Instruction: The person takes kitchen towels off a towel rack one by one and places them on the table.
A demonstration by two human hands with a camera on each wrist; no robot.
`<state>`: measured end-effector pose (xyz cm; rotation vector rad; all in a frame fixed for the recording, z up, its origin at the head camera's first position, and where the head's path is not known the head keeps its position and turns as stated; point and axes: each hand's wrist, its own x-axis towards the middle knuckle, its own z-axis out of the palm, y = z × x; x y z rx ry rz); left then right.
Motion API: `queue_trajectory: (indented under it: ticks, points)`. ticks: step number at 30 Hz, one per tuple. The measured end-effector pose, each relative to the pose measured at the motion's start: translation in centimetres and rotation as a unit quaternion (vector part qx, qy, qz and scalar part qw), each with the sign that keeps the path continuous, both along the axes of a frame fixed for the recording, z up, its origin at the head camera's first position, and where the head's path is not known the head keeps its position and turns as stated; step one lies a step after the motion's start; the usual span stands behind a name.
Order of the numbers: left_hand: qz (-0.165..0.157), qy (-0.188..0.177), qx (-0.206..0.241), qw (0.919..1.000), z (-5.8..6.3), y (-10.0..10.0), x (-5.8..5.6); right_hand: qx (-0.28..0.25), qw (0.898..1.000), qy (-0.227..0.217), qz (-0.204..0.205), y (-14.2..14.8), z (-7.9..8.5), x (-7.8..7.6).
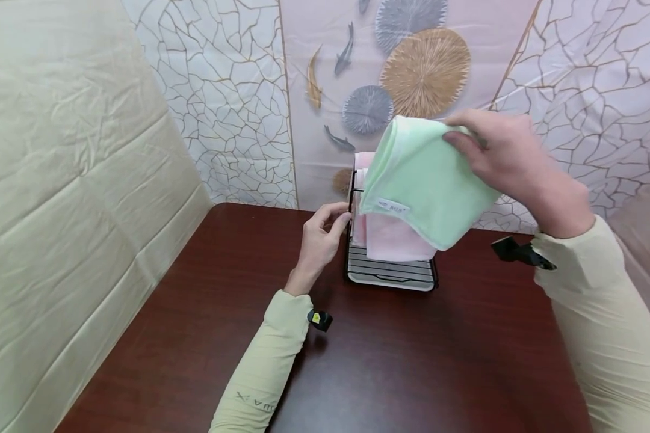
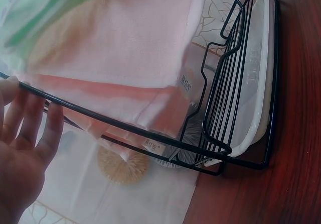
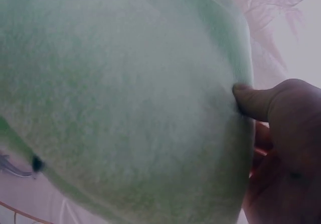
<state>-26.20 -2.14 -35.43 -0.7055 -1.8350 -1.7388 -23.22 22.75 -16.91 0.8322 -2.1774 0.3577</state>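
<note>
In the head view a folded light green towel (image 1: 428,180) with a small white label hangs from my right hand (image 1: 514,159), which pinches its upper edge between thumb and fingers. It hangs in front of a black wire rack (image 1: 392,276) and hides much of it. Several pink towels (image 2: 145,38) hang on the rack, one behind another. My left hand (image 1: 322,234) holds the left upright bar of the rack; the left wrist view shows its fingers (image 2: 49,133) against the black wire. The green towel (image 3: 130,103) fills most of the right wrist view.
A white drip tray (image 2: 258,73) sits in the base of the rack. The rack stands at the back of a dark red-brown table (image 1: 390,361), close to a patterned cloth backdrop (image 1: 238,90). A cream cloth wall (image 1: 86,180) rises along the left side.
</note>
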Motion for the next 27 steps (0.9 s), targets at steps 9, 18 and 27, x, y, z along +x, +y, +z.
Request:
queue_trajectory:
  ticks: [9, 18, 27]
  points:
    - [-0.012, -0.014, 0.012, 0.9998, -0.1, 0.0, -0.2, -0.036, 0.996, 0.04, -0.064, 1.8, 1.6, 1.6]
    - [-0.012, -0.006, 0.012, 0.9998, 0.1, 0.0, -0.1, -0.099, 0.987, 0.055, -0.117, 3.7, 3.1, 2.9]
    - [-0.014, -0.008, 0.011, 0.9998, 0.0, 0.0, -0.1, -0.178, 0.957, 0.014, -0.229, 5.4, 4.0, 3.5]
